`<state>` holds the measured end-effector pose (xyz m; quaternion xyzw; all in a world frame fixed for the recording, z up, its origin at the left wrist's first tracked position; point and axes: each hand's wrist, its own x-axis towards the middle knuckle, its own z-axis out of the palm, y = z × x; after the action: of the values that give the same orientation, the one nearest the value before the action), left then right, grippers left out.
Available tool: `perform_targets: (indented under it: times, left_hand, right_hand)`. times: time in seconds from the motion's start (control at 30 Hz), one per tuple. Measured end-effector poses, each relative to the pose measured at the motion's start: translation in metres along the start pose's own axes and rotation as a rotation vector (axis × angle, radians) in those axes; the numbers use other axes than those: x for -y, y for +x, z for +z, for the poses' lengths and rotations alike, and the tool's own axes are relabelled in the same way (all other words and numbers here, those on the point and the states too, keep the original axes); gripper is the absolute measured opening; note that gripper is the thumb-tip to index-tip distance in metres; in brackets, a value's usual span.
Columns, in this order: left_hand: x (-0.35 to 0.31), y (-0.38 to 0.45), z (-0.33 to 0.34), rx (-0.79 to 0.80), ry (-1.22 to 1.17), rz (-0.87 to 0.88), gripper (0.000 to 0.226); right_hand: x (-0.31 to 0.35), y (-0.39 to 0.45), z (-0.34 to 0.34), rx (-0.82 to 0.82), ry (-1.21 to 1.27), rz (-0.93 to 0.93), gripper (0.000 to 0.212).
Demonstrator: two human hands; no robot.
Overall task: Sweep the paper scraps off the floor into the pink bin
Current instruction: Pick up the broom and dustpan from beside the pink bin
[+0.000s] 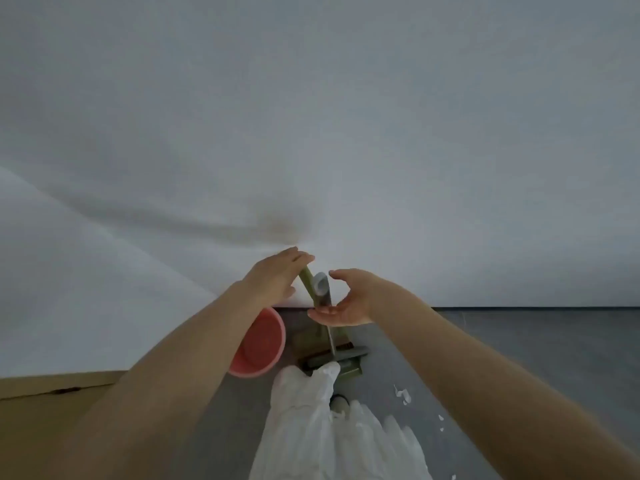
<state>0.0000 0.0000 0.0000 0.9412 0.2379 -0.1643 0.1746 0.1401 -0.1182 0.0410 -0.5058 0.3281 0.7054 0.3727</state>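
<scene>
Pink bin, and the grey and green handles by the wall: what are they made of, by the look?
Round pink bin: likely moulded plastic, given its uniform colour, smooth wall and soft sheen.
Grey handle: the rounded cap looks like matte plastic; the thin shaft below glints, possibly metal.
Olive-green handle: even matte colour suggests plastic or painted tube; too blurred to settle.

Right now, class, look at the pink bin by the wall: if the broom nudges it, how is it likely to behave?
The pink bin looks like thin plastic and seems empty, so it is probably light and may slide on the smooth grey floor. Its wide open mouth suggests it could tip if pushed near the rim. The white wall close behind might stop it.
</scene>
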Motion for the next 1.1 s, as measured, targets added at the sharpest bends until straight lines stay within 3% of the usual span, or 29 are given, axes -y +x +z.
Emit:
perform_targets:
  times: [0.23,0.53,0.73,0.97,1.1]
  left_hand:
    - [0.008,0.027,0.017,0.172,0.152,0.181,0.068]
    - [0.022,0.031,0.034,0.153,0.282,0.414,0.033]
    - [0.013,0.025,0.048,0.231,0.421,0.525,0.035]
    - [0.002,0.017,0.063,0.331,0.41,0.556,0.033]
    - [0.025,0.026,0.052,0.457,0.352,0.442,0.021]
  right_hand:
    - [-0.007,-0.001,0.013,-0.004,0.018,-0.054,0.054]
    - [-0.026,0.023,0.024,-0.04,0.156,-0.133,0.038]
    - [-0.057,0.028,0.013,-0.109,0.134,-0.114,0.019]
    - [-0.081,0.041,-0.012,-0.105,0.084,-0.052,0.013]
    - [-0.093,0.029,-0.043,-0.2,-0.055,-0.039,0.009]
